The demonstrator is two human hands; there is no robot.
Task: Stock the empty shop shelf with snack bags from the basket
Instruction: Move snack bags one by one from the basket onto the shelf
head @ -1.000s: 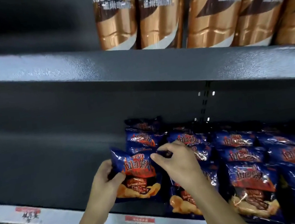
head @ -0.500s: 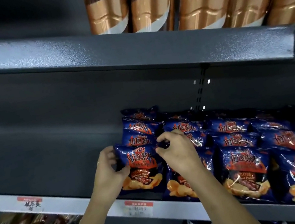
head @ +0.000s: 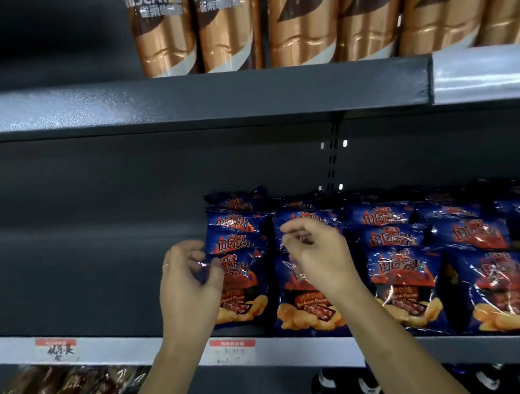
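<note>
We see dark-blue snack bags [head: 403, 277], red-orange print, chips pic at bottom, standing upright in cols several deep, from mid to R side of grey shelf [head: 105, 342]. Front-left bag [head: 244, 286] upright at shelf front, leftmost col, touching next bag; left hand [head: 188, 287] grips its L edge.

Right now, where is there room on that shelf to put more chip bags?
Free: the dark shelf floor left of the leftmost snack bags, behind the white price tag, all the way to the left edge. Crowded: everything to the right, where blue bags stand packed in rows side by side.
</note>
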